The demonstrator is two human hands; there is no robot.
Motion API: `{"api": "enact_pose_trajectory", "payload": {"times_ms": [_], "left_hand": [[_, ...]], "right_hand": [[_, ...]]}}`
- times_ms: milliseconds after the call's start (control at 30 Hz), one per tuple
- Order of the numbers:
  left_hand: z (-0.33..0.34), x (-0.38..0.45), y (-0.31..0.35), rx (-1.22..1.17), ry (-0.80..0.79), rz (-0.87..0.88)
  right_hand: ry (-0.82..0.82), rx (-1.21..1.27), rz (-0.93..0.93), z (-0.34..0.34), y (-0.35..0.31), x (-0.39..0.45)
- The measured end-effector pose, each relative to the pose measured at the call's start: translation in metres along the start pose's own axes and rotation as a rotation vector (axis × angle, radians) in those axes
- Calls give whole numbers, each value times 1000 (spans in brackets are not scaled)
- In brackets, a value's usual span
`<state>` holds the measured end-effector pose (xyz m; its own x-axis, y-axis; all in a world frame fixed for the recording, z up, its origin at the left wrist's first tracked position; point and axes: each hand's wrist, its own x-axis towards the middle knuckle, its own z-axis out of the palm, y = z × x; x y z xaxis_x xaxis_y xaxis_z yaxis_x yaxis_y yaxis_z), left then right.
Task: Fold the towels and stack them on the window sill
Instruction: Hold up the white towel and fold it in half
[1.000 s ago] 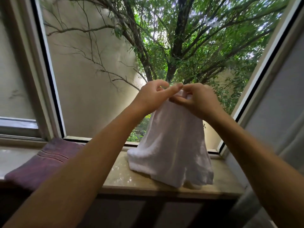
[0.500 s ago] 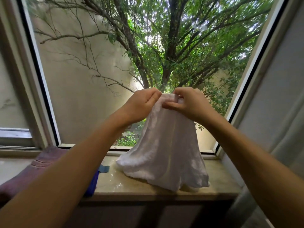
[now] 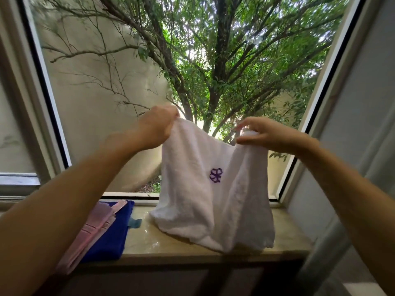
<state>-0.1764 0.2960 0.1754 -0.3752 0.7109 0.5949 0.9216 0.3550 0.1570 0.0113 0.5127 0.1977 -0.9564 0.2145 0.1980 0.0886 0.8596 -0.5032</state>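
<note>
A white towel (image 3: 192,189) with a small purple flower emblem hangs above the stone window sill (image 3: 149,244), its lower edge resting on the sill. My left hand (image 3: 156,127) pinches its upper left corner. My right hand (image 3: 267,133) pinches the upper right corner. The top edge sags between the two hands. On the sill's left lie a folded blue towel (image 3: 111,238) and a pink towel (image 3: 92,231) on top of it, partly hidden by my left forearm.
The window pane and frame (image 3: 53,124) stand right behind the sill, with a tree and a pale wall outside. A grey curtain (image 3: 363,146) hangs on the right. Bare sill shows between the blue towel and the white one.
My hands have moved apart along the towel's top edge, spreading it wide and showing the purple emblem. The view has shifted, showing the blue and pink towels at left.
</note>
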Motion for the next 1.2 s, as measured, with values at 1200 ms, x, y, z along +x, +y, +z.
{"api": "enact_pose_trajectory", "payload": {"times_ms": [1200], "left_hand": [[-8,-63,-66,41,307,-69]], "right_hand": [[484,-440,-91,2,85,-24]]}}
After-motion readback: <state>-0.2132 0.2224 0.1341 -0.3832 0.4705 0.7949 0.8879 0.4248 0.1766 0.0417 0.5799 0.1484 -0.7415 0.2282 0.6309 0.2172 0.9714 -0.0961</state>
